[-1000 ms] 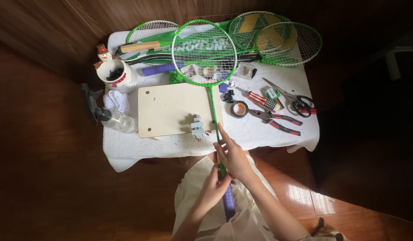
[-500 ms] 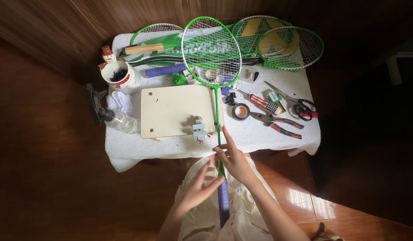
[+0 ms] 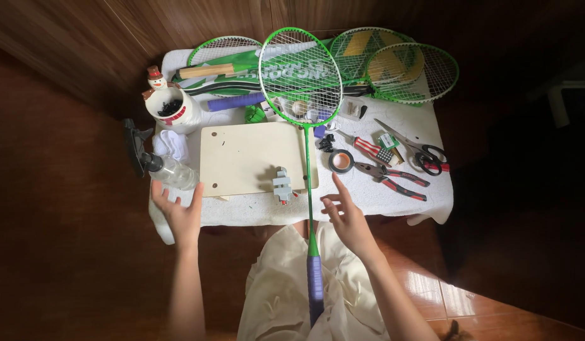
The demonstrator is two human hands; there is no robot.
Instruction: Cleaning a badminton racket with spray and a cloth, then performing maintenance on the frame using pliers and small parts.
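Note:
A green badminton racket (image 3: 300, 72) lies over the small white-covered table (image 3: 393, 197), its shaft running toward me and its purple grip (image 3: 314, 284) resting on my lap. Neither hand holds it. My right hand (image 3: 346, 215) hovers open just right of the shaft at the table's front edge. My left hand (image 3: 179, 211) is open at the front left corner, close to a clear spray bottle (image 3: 160, 165). A pale wooden board (image 3: 251, 158) with a small grey metal clamp (image 3: 283, 185) lies between my hands.
Several more green rackets (image 3: 393, 66) are stacked at the back. A white snowman mug (image 3: 172, 107) stands at back left. A tape roll (image 3: 341, 161), red pliers (image 3: 393, 177), scissors (image 3: 418, 148) and a screwdriver (image 3: 368, 148) lie at right. Dark wooden floor surrounds the table.
Both hands let go of the racket's handle. My left hand moved out left to the table's corner near the bottle. The right hand opened beside the shaft.

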